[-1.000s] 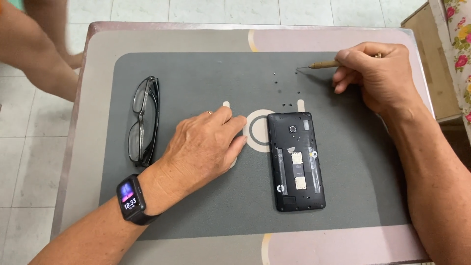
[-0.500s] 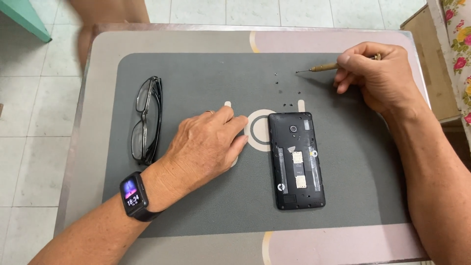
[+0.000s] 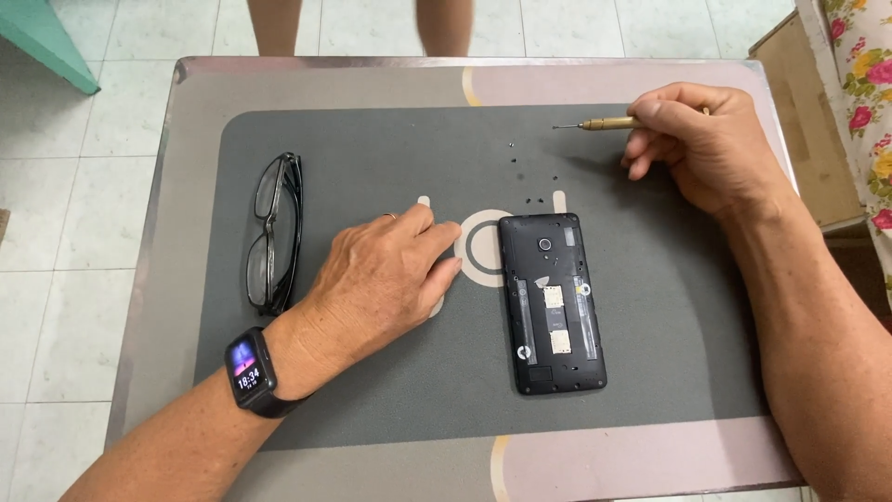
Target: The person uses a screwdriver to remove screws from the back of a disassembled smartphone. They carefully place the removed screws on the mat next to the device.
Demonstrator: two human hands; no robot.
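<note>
A black phone [image 3: 553,302] with its back cover off lies face down on the grey mat [image 3: 372,149], its inner slots showing. My left hand [image 3: 386,274] rests flat on the mat just left of the phone, fingers together, holding nothing. A smartwatch [image 3: 249,370] sits on that wrist. My right hand [image 3: 701,149] is at the mat's far right, closed around a small brass-coloured screwdriver [image 3: 595,123] whose tip points left. Several tiny black screws [image 3: 534,181] lie loose on the mat between the screwdriver and the phone.
Folded black glasses [image 3: 274,232] lie on the mat's left side. The mat covers a small table [image 3: 167,186] on a tiled floor. Another person's legs [image 3: 358,23] stand beyond the far edge. A cardboard box [image 3: 818,121] and floral cloth [image 3: 864,84] are at the right.
The other person has moved from the far left to stand behind the table's far edge. Both my hands and the phone have hardly moved.
</note>
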